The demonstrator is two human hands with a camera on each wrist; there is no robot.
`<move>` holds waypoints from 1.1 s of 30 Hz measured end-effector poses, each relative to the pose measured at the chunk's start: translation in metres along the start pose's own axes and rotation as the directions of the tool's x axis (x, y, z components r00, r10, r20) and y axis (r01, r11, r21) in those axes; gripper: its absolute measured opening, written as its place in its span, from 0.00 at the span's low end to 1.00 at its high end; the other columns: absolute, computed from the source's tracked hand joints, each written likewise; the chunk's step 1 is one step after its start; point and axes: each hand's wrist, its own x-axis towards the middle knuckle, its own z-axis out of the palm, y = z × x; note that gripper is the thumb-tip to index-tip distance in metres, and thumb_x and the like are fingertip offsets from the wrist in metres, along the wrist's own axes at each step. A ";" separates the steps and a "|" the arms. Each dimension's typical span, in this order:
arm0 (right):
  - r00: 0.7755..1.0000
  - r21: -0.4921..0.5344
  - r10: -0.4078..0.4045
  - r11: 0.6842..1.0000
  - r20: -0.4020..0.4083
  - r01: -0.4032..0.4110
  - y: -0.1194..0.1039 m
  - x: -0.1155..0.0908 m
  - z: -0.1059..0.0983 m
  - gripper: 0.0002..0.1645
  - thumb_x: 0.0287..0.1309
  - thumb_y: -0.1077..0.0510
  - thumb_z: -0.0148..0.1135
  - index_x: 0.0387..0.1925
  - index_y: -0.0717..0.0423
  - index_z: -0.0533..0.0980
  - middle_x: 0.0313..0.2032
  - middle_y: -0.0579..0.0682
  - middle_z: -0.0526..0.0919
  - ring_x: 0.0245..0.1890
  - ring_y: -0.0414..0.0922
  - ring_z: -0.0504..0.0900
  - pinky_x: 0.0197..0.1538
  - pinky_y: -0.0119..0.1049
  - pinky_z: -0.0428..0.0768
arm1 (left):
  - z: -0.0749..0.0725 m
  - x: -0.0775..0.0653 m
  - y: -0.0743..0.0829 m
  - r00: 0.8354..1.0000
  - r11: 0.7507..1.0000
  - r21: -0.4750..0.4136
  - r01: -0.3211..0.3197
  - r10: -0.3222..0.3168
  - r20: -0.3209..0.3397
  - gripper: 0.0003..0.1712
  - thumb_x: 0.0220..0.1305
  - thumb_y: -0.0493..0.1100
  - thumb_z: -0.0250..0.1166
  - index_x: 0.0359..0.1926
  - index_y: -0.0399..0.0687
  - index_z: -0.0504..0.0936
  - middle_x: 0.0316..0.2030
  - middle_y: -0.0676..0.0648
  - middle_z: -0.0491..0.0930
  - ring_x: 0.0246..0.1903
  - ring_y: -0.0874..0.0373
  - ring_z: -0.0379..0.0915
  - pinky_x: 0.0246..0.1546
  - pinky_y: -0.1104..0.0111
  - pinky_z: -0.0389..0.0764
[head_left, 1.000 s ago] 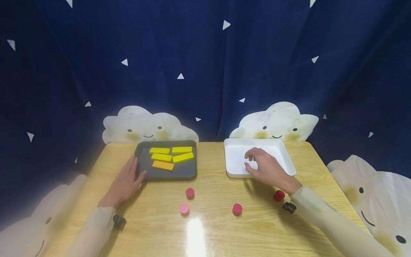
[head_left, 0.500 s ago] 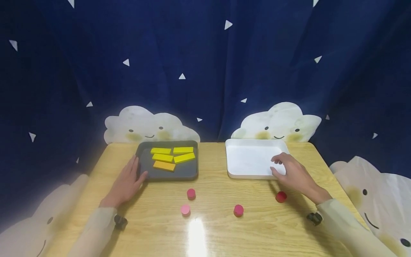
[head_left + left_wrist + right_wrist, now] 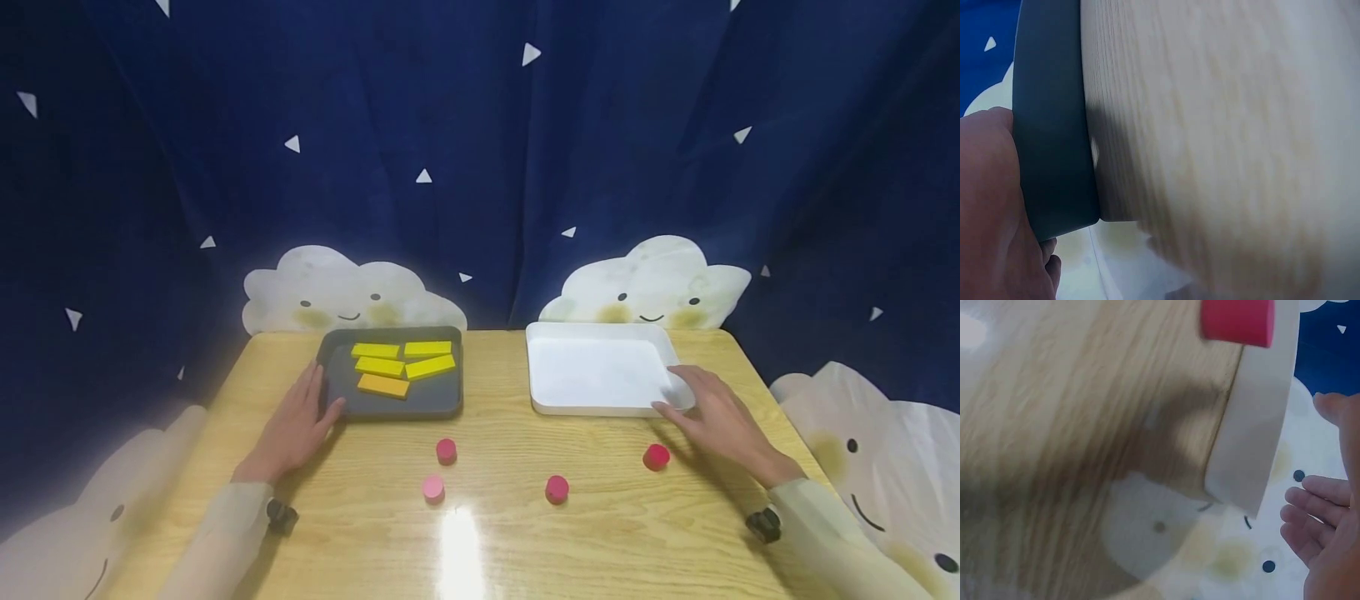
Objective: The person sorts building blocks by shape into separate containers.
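The relation I'm weighing from here is at the white tray (image 3: 592, 410), which sits against the table's (image 3: 360, 533) far edge toward its right corner, long axis parallel to that edge. My right hand (image 3: 727, 417) is the nearer one, thumb and fingers spread about the tray's near right corner — so the tray lies leftward from my palm. Whether any fingertip meets the rim, I can't tell. My left hand (image 3: 288, 429) rests at the gray tray's (image 3: 405, 415) near left corner, fingers extended along its left side, pinching nothing visible. A red cylinder (image 3: 656, 457) stands on the table just nearside of the white tray's near right corner.
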 end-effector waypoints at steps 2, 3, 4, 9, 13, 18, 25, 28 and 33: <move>1.000 -0.006 0.006 1.000 0.009 -0.006 0.004 -0.001 0.000 0.45 0.69 0.41 0.72 0.72 0.66 0.69 0.69 0.71 0.73 0.67 0.71 0.70 0.65 0.74 0.70 | 0.001 0.000 0.000 1.000 1.000 0.001 0.005 -0.005 0.005 0.49 0.86 0.60 0.49 0.82 0.23 0.45 0.83 0.24 0.42 0.82 0.27 0.42 0.81 0.38 0.50; 1.000 -0.009 0.006 1.000 0.013 -0.005 0.006 -0.001 0.001 0.46 0.69 0.40 0.72 0.73 0.67 0.68 0.69 0.71 0.72 0.68 0.72 0.70 0.65 0.74 0.70 | 0.001 0.000 0.000 1.000 1.000 0.000 0.006 -0.006 0.008 0.49 0.86 0.60 0.49 0.82 0.23 0.45 0.83 0.24 0.42 0.82 0.27 0.42 0.81 0.38 0.50; 1.000 -0.011 0.003 1.000 0.016 -0.003 0.008 0.000 0.002 0.48 0.69 0.40 0.72 0.74 0.67 0.67 0.70 0.72 0.71 0.68 0.72 0.69 0.66 0.75 0.69 | 0.001 0.001 0.000 1.000 1.000 -0.002 0.006 -0.006 0.008 0.49 0.86 0.60 0.49 0.82 0.23 0.45 0.83 0.24 0.42 0.81 0.27 0.42 0.81 0.38 0.50; 0.998 -0.018 0.026 1.000 0.065 -0.024 0.016 0.003 0.004 0.58 0.70 0.37 0.70 0.82 0.69 0.55 0.77 0.73 0.62 0.74 0.75 0.62 0.72 0.75 0.63 | -0.001 0.002 0.000 1.000 1.000 -0.002 0.003 -0.003 0.008 0.49 0.86 0.60 0.49 0.82 0.23 0.45 0.82 0.24 0.42 0.81 0.27 0.42 0.81 0.37 0.50; 0.989 -0.012 0.076 0.997 0.130 -0.075 0.020 0.006 0.006 0.63 0.72 0.34 0.65 0.85 0.67 0.45 0.83 0.71 0.50 0.80 0.73 0.52 0.77 0.75 0.53 | 0.000 0.003 -0.001 1.000 1.000 0.002 -0.005 0.005 0.009 0.48 0.86 0.59 0.48 0.82 0.22 0.46 0.82 0.23 0.42 0.81 0.26 0.42 0.81 0.38 0.50; 0.974 0.004 0.111 0.994 0.199 -0.114 0.021 0.007 0.010 0.67 0.72 0.32 0.64 0.86 0.65 0.38 0.85 0.67 0.41 0.83 0.70 0.45 0.79 0.74 0.49 | -0.001 0.004 0.001 1.000 1.000 -0.004 -0.012 0.012 0.009 0.48 0.86 0.59 0.49 0.82 0.22 0.46 0.82 0.23 0.43 0.81 0.26 0.43 0.81 0.37 0.51; 0.956 0.017 0.148 0.987 0.252 -0.157 0.022 0.006 0.018 0.69 0.71 0.30 0.62 0.85 0.67 0.36 0.85 0.69 0.37 0.83 0.70 0.41 0.78 0.76 0.47 | -0.002 -0.001 -0.001 1.000 1.000 -0.009 -0.017 0.018 0.017 0.49 0.85 0.58 0.52 0.81 0.22 0.47 0.82 0.22 0.43 0.80 0.25 0.44 0.80 0.37 0.51; 0.954 0.021 0.156 0.986 0.255 -0.166 0.026 0.007 0.020 0.69 0.72 0.30 0.61 0.85 0.66 0.34 0.85 0.68 0.35 0.83 0.70 0.40 0.78 0.76 0.46 | -0.004 0.001 0.000 1.000 1.000 -0.007 -0.009 0.010 0.018 0.49 0.85 0.58 0.52 0.82 0.23 0.47 0.82 0.23 0.43 0.81 0.26 0.44 0.80 0.37 0.51; 0.948 0.023 0.167 0.983 0.271 -0.180 0.028 0.008 0.022 0.68 0.73 0.30 0.59 0.85 0.65 0.32 0.85 0.68 0.34 0.83 0.71 0.39 0.78 0.76 0.46 | -0.006 0.001 0.002 1.000 1.000 -0.019 0.008 -0.007 0.026 0.49 0.84 0.59 0.53 0.82 0.24 0.46 0.83 0.25 0.42 0.81 0.26 0.42 0.80 0.36 0.51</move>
